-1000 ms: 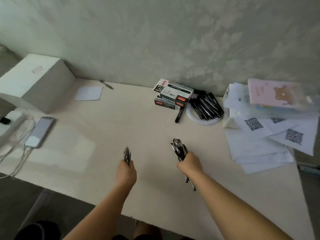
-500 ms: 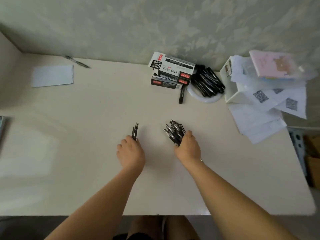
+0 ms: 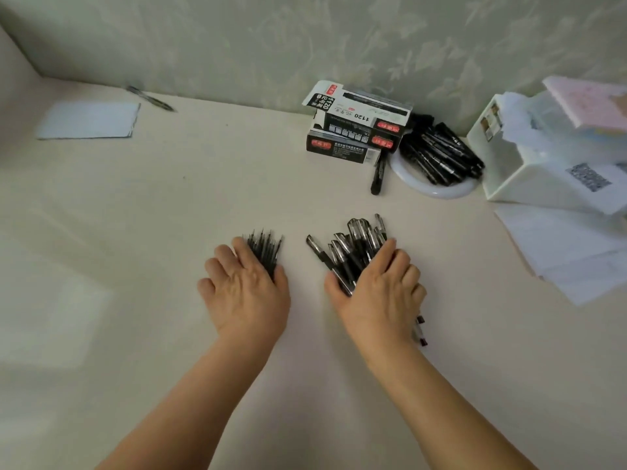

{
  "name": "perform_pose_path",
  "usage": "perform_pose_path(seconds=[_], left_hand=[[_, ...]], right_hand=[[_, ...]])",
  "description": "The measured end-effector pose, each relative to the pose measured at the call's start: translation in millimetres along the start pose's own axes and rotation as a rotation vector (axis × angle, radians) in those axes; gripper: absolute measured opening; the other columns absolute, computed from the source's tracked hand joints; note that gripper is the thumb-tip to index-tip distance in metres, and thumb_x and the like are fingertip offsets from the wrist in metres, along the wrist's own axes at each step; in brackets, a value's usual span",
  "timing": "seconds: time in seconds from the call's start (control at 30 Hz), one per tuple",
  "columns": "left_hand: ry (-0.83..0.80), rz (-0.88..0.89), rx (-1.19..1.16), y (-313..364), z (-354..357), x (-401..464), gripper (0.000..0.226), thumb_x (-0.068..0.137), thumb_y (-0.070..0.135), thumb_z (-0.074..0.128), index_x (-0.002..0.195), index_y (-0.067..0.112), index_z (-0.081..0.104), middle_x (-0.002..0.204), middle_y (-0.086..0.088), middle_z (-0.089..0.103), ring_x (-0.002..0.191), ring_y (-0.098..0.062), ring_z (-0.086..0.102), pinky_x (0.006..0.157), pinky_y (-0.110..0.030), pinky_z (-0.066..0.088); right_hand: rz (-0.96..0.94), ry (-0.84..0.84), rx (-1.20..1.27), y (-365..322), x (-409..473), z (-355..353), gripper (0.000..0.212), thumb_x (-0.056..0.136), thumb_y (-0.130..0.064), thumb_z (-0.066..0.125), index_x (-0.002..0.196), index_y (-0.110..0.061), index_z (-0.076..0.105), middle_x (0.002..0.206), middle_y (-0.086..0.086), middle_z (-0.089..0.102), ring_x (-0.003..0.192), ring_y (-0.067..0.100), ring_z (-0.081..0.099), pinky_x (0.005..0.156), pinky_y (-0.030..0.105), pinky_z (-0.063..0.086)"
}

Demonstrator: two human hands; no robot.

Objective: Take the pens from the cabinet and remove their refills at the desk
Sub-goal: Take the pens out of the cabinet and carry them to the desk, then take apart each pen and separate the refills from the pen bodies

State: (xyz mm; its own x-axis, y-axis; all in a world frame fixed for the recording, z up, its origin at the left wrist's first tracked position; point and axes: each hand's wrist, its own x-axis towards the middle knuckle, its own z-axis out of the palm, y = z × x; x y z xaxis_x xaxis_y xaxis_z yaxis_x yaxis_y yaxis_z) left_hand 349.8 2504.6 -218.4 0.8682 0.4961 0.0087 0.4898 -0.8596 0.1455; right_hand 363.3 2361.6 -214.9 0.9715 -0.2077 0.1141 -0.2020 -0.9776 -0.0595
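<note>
On the cream desk (image 3: 169, 215) lies a fan of thin black refills (image 3: 266, 247), tips pointing toward the wall. My left hand (image 3: 246, 296) rests flat on their near ends with straight fingers. To the right is a pile of black pens (image 3: 353, 245) with clear caps. My right hand (image 3: 376, 293) lies flat over the pile, fingers spread, thumb against the leftmost pen. A few pen ends stick out from under that hand on its near right side.
Stacked pen boxes (image 3: 356, 130) stand by the wall, with a loose marker (image 3: 377, 176) in front. Black markers (image 3: 441, 154) lie across a white ring (image 3: 431, 191). A white box (image 3: 529, 178) and papers (image 3: 559, 245) fill the right side. A notepad (image 3: 88, 120) and pen (image 3: 151, 98) lie back left.
Both hands came down from holding upright bundles to lying flat on the desk. The refills and pens now spread out on the surface under the hands.
</note>
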Motion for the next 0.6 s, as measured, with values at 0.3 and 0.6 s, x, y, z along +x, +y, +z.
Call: perform_pose_path(seconds=[0.3, 0.6], left_hand=[[0.175, 0.323, 0.097, -1, 1, 6, 0.043, 0.087, 0.044, 0.048, 0.122, 0.021, 0.039, 0.117, -0.011, 0.038, 0.104, -0.034, 0.043, 0.084, -0.043, 0.034], [0.161, 0.56, 0.124, 5, -7, 5, 0.041, 0.086, 0.028, 0.051, 0.126, 0.023, 0.041, 0.126, -0.007, 0.038, 0.115, -0.032, 0.042, 0.095, -0.048, 0.032]], right_hand=[[-0.104, 0.122, 0.044, 9, -3, 18, 0.114, 0.077, -0.084, 0.038, 0.151, -0.001, 0.014, 0.134, 0.015, 0.045, 0.115, 0.035, 0.046, 0.086, 0.046, 0.042], [-0.162, 0.1, -0.005, 6, -11, 7, 0.091, 0.083, -0.077, 0.038, 0.147, -0.013, 0.022, 0.138, 0.019, 0.041, 0.12, 0.041, 0.042, 0.097, 0.052, 0.035]])
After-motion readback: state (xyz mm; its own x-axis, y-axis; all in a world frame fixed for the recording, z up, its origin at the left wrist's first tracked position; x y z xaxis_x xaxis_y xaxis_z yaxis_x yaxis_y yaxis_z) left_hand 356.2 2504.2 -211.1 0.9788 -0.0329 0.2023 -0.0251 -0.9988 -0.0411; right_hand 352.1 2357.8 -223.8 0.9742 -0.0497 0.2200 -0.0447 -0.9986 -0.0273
